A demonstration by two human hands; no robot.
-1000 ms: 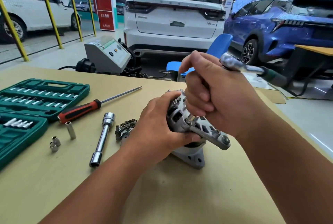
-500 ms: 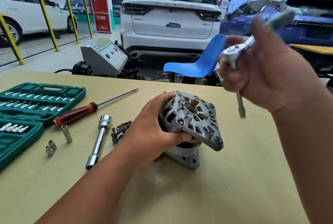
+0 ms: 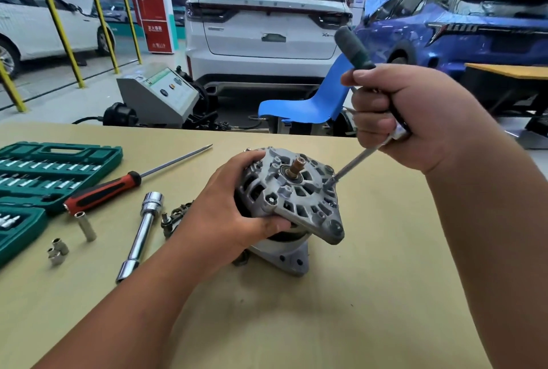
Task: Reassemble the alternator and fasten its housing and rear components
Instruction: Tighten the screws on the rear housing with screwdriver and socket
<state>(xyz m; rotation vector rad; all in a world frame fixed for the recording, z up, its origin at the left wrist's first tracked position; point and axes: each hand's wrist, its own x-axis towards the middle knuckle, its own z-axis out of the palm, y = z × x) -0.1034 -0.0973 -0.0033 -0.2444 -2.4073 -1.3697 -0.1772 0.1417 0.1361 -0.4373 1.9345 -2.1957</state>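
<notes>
A grey alternator (image 3: 292, 201) stands tilted on the wooden table (image 3: 341, 309), rear housing up, with its copper-coloured shaft end showing in the middle. My left hand (image 3: 225, 217) grips its left side. My right hand (image 3: 400, 119) holds a ratchet wrench (image 3: 355, 51) by its dark green handle. A long bit on the ratchet points down and left, and its tip touches a bolt on the housing's right side. Behind my left hand lies a small dark rectifier part (image 3: 175, 217), partly hidden.
A green socket set case (image 3: 44, 172) lies open at the left. Beside it lie a red-handled screwdriver (image 3: 118, 187), a chrome extension bar (image 3: 139, 235) and a few loose sockets (image 3: 59, 250). Beyond the table's far edge stand a blue chair (image 3: 311, 101), a grey machine and parked cars.
My right hand lifted the ratchet off the shaft, swung it up to the right, then brought its bit down onto a bolt at the housing's right side. My left hand kept its grip.
</notes>
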